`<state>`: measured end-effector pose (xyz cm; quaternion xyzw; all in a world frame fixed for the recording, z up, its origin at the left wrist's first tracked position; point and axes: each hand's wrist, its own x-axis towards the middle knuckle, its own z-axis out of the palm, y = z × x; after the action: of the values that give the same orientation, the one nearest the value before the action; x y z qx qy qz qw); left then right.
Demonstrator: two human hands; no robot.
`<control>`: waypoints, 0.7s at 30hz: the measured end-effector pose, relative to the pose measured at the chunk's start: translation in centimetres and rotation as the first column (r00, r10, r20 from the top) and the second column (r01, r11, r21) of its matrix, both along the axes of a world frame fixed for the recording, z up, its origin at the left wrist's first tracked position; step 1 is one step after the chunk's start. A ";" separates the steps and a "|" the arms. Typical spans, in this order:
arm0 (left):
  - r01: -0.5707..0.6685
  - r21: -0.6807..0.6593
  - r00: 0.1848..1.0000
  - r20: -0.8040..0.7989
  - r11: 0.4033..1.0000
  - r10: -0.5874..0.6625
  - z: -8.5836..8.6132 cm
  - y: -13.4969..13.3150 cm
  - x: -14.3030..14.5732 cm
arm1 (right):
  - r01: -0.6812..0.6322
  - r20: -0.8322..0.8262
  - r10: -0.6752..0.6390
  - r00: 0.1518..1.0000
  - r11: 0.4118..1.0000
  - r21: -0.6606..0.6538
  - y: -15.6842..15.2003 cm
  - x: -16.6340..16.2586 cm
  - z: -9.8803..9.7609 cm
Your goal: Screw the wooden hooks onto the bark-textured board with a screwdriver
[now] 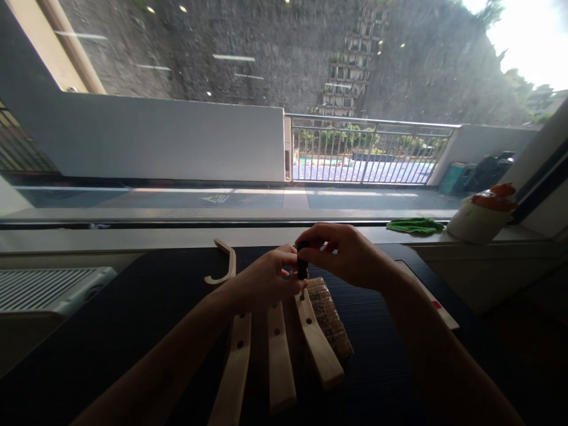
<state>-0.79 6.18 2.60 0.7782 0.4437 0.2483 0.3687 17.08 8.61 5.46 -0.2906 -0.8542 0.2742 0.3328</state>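
Note:
A small black-handled screwdriver (302,269) stands nearly upright, its thin shaft coming down to the upper hole of the right-hand wooden hook (323,349). My right hand (344,254) pinches the top of the handle. Lower down, my left hand (270,275) closes around the handle and shaft; its fingertips hide part of the hook's upper end. Two more pale wooden hooks lie to the left, a middle hook (281,373) and a left hook (234,373), both with dark holes. Beyond my left wrist lies another wooden hook (231,260) on its side, showing its curve.
A brown wrapped block (332,325) lies beside the right-hand hook on the black table (177,349). A flat pale piece (430,296) is under my right forearm. On the windowsill are a green cloth (415,225) and a white container (477,222). A radiator (48,290) stands at left.

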 end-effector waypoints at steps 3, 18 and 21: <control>0.021 0.010 1.000 0.015 1.000 -0.021 -0.1 0.1 0.0 | 0.021 -0.007 -0.021 1.000 0.998 -0.061 -0.1 -0.1 -0.2; -0.019 0.034 0.998 -0.053 0.999 0.020 1.7 -0.9 -0.3 | 0.136 0.062 -0.140 0.988 0.989 0.065 -0.4 -0.8 -0.4; -0.145 0.151 0.983 -0.090 0.978 0.159 3.0 -3.1 -0.7 | 0.166 0.111 -0.179 0.978 0.980 0.114 -0.6 -0.4 -0.4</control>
<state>-1.47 3.08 5.58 0.7781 0.5009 0.2673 0.2687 16.68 7.99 5.11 -0.3619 -0.8573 0.1815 0.3179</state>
